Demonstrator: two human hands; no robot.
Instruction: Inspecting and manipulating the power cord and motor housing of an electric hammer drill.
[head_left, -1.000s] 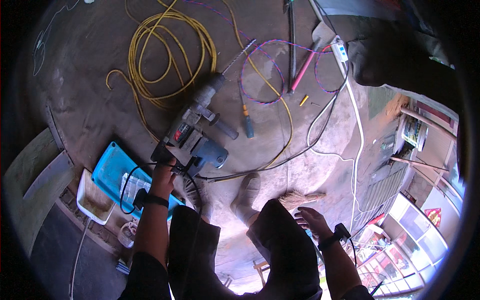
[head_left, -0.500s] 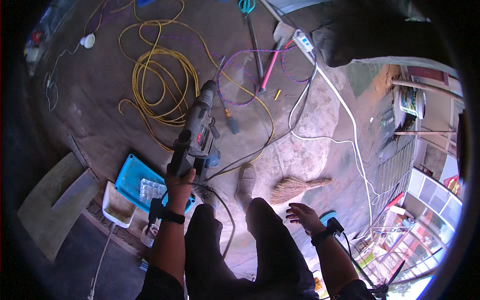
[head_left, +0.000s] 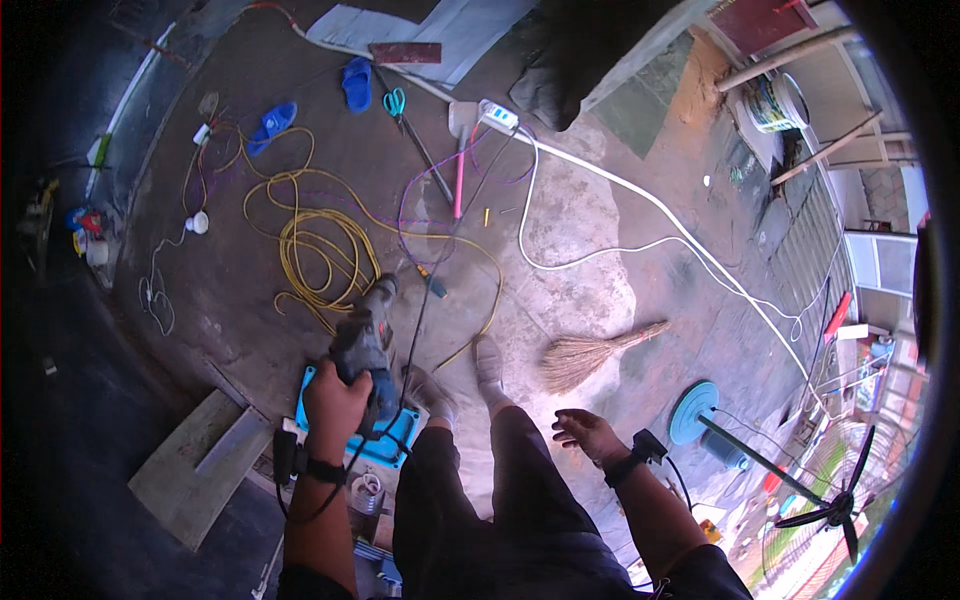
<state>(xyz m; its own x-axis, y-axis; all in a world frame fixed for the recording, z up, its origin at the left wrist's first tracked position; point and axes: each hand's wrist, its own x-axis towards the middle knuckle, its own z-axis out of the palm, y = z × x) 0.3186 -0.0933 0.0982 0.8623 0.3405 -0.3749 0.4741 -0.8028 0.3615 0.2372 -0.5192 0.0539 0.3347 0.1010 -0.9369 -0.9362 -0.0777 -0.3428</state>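
Left of centre in the frame, the left hand point(head_left: 337, 403) closes firmly around a drill point(head_left: 366, 343), the right hand point(head_left: 590, 437) half open and empty, lower centre; good handling means keeping the black cord point(head_left: 417, 325) off the shoes point(head_left: 489, 362)

Left hand point(head_left: 338, 400) grips power drill point(head_left: 362, 345) over blue tray point(head_left: 382, 453). Right hand point(head_left: 590, 437) hangs, fingers loosely curled. Straw broom point(head_left: 585, 360) crosses pale floor patch's point(head_left: 575, 295) right edge.

Head-worn fisheye looks down over the hands point(head_left: 334, 404) and floor point(head_left: 600, 300)
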